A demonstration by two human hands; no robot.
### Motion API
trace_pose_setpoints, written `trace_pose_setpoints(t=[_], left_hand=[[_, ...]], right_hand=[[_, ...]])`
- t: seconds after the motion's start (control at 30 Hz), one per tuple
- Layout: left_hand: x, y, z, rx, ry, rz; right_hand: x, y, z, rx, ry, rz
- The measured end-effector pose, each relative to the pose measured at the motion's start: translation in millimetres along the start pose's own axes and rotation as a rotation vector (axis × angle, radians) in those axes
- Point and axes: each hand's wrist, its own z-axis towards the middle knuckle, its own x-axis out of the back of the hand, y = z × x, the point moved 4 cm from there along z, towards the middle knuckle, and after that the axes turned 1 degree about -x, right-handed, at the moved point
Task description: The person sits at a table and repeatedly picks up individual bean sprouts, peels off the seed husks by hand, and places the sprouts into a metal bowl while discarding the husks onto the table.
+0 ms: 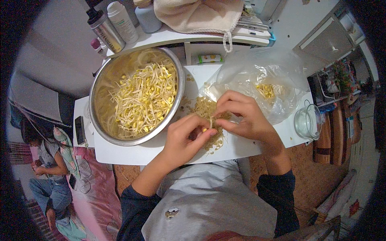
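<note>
Between thumb and fingers my left hand (188, 137) pinches a soybean sprout (211, 123), its yellow head close to the thumb. My right hand (241, 113) has its thumb and forefinger drawn together at the sprout's other end. Under both hands lies a pile of thin sprout roots and husks (208, 107) on the white table (129, 155). To the left stands a large steel bowl (181, 75) holding many soybean sprouts (144, 99). At the right a clear plastic bag (241, 70) lies spread, with a small clump of sprouts (266, 90) inside.
A glass jar (307, 122) stands at the table's right edge, a phone (80, 130) at the left. Bottles (122, 24) and a cream cloth (196, 15) occupy the raised shelf behind. Another person (49, 171) sits on a pink-covered bed (93, 192) at the left.
</note>
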Motion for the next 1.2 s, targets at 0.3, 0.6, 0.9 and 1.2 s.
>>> trace_pose_setpoints(t=[0.3,0.6,0.9,1.2], left_hand=[[-1.8,-1.5,0.1,-0.023,-0.052,0.009],[1.1,1.6,1.0,0.068,-0.060,0.000],[1.2,1.3,-0.3,0.095,-0.011,0.028],[-0.9,2.3,-0.1,0.000,-0.003,0.025]], right_hand=[[0.9,2.8,-1.8,0.038,-0.081,0.084],[4.8,3.9,-0.8,-0.144,-0.123,0.119],[15.7,7.4,-0.7,-0.092,0.006,0.061],[74.4,52.2,-35.3,-0.463,0.480,-1.052]])
